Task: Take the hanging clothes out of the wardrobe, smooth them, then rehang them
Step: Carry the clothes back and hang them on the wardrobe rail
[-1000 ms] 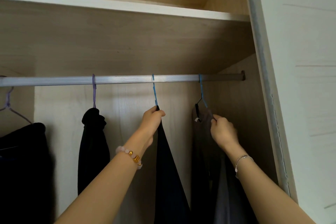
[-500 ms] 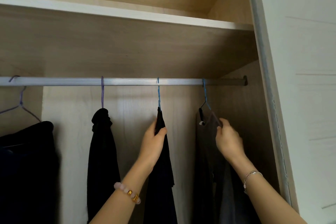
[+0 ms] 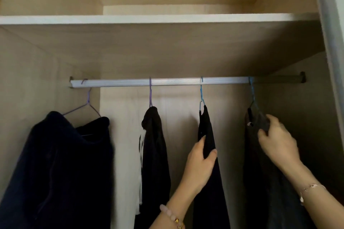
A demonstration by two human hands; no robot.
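Several dark garments hang from a metal rail (image 3: 178, 82) inside the wardrobe. My left hand (image 3: 200, 161) grips a dark navy garment (image 3: 208, 135) that hangs from a blue hanger (image 3: 201, 96), thumb on its right side and fingers on its left. My right hand (image 3: 275, 139) pinches the top of a dark grey garment (image 3: 258, 154) on the rightmost blue hanger (image 3: 251, 96). A black garment (image 3: 154, 145) hangs on a purple hanger (image 3: 150, 95). At the far left a bulky navy garment (image 3: 59, 169) hangs on another purple hanger (image 3: 87, 102).
A white-edged shelf (image 3: 158, 18) runs above the rail. The wardrobe's right side panel (image 3: 307, 117) stands close behind my right hand, and a white door frame (image 3: 333, 42) rises at the far right. The wooden back wall (image 3: 180, 126) shows between the garments.
My left hand has slid down from the hanger neck to lower on the navy garment. My right hand stays at the top of the grey garment. The view has shifted, showing the rail's left end.
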